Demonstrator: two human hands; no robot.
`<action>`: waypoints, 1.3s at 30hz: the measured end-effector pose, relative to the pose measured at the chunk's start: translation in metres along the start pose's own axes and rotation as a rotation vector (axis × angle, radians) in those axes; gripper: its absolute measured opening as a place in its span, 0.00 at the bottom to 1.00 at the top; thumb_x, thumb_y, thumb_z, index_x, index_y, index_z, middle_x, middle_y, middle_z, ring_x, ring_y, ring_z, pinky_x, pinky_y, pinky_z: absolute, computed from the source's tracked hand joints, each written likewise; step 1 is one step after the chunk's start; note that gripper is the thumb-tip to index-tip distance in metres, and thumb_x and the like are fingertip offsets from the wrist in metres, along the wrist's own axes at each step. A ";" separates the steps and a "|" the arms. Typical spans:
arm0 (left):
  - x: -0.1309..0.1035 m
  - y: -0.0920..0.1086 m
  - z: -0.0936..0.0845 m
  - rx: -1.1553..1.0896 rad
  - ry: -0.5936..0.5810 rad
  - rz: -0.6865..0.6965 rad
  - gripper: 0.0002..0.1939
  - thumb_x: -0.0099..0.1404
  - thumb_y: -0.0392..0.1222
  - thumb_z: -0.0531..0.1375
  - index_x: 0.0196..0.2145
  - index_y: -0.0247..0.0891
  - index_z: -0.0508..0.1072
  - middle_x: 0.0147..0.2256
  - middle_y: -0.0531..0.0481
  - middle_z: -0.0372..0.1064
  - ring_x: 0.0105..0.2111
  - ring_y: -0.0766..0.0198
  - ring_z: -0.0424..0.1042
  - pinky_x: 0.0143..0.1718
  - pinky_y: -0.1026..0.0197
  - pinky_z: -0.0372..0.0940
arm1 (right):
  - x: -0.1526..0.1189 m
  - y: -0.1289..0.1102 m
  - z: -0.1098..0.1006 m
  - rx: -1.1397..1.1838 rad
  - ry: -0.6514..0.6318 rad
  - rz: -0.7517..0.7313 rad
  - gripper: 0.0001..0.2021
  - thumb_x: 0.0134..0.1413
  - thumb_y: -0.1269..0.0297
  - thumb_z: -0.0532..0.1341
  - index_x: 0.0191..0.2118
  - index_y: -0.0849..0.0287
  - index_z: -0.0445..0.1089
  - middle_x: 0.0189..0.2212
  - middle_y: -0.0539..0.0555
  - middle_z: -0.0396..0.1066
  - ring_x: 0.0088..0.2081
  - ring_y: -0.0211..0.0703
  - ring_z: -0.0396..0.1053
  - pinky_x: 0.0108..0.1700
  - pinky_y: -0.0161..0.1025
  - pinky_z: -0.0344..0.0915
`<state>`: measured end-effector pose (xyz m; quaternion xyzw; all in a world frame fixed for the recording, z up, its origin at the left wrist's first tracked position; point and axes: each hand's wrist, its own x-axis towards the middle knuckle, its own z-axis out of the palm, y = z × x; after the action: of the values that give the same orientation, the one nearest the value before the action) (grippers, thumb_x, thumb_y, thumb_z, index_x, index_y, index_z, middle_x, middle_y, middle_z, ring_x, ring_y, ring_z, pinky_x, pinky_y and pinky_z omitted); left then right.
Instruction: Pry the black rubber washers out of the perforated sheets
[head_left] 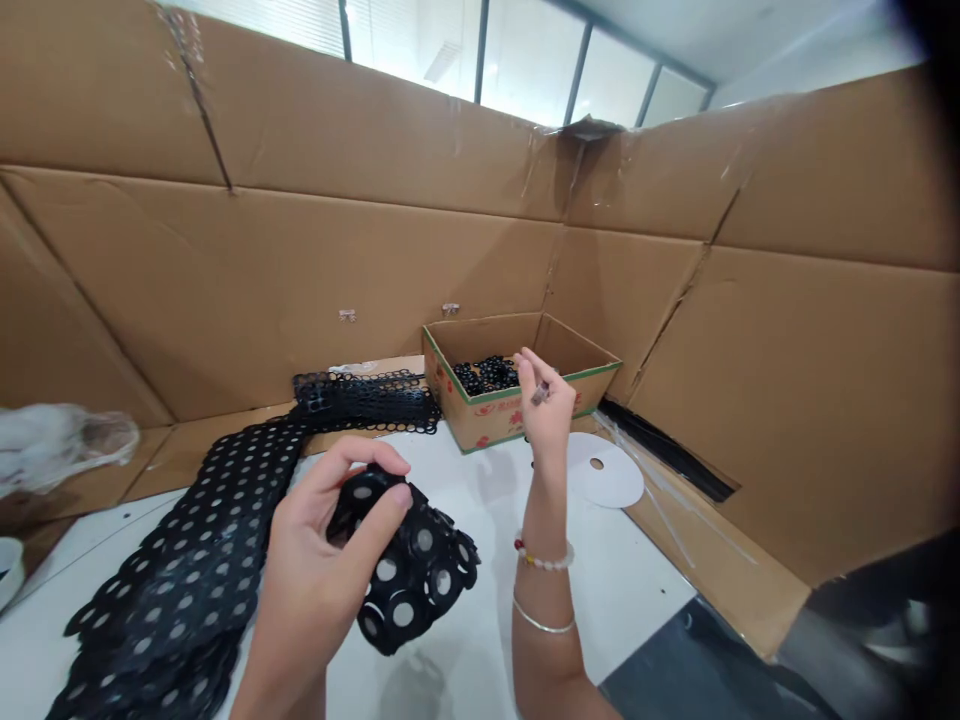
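My left hand (322,550) is closed on a folded bundle of black perforated sheet (409,570), made of joined rings with round holes, held up above the white tabletop. The thumb and index finger pinch its upper edge. Farther forward, my right hand (547,395) is raised at the front rim of a cardboard box (487,425) with green edges. Its fingers are drawn together, and a small dark thing shows at the palm, too small to name. Inside the box lie several small black ring pieces (487,374), partly hidden by the front wall and my right hand.
A long strip of black perforated sheet (217,530) runs along the left, and a stack of black ring mesh (367,400) lies behind it. A white disc (604,470) with a central hole sits right of the box. Tall cardboard walls (360,250) enclose the table; a plastic bag (60,445) is at far left.
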<state>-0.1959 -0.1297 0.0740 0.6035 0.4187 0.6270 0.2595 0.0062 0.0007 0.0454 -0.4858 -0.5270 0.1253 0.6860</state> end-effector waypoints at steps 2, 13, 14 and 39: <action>-0.002 -0.001 -0.001 -0.059 0.070 -0.020 0.05 0.61 0.43 0.65 0.34 0.43 0.72 0.29 0.54 0.66 0.28 0.67 0.66 0.24 0.70 0.60 | -0.015 -0.028 -0.008 0.094 -0.174 -0.041 0.20 0.59 0.50 0.57 0.44 0.62 0.77 0.39 0.59 0.78 0.42 0.44 0.76 0.47 0.41 0.70; -0.002 0.003 -0.009 -0.134 0.401 -0.024 0.11 0.61 0.46 0.67 0.41 0.46 0.74 0.39 0.51 0.62 0.33 0.66 0.64 0.21 0.74 0.66 | -0.088 -0.113 0.007 0.256 -0.408 -0.043 0.19 0.60 0.57 0.58 0.20 0.59 0.64 0.16 0.47 0.64 0.21 0.31 0.61 0.25 0.31 0.58; -0.002 0.003 -0.009 -0.142 0.405 -0.015 0.11 0.61 0.46 0.67 0.42 0.47 0.74 0.39 0.51 0.62 0.33 0.66 0.64 0.21 0.75 0.66 | -0.088 -0.113 0.009 0.251 -0.402 -0.053 0.17 0.59 0.57 0.60 0.21 0.59 0.65 0.18 0.47 0.66 0.22 0.32 0.62 0.26 0.31 0.59; -0.008 0.015 -0.001 -0.269 0.311 -0.057 0.15 0.61 0.39 0.67 0.43 0.45 0.67 0.23 0.58 0.65 0.20 0.69 0.66 0.23 0.69 0.65 | -0.090 -0.112 0.008 0.343 -0.303 -0.125 0.02 0.54 0.66 0.64 0.34 0.58 0.72 0.27 0.46 0.75 0.29 0.31 0.71 0.33 0.29 0.69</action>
<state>-0.1935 -0.1445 0.0824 0.4474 0.3831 0.7552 0.2876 -0.0758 -0.1127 0.0807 -0.3040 -0.6241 0.2419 0.6779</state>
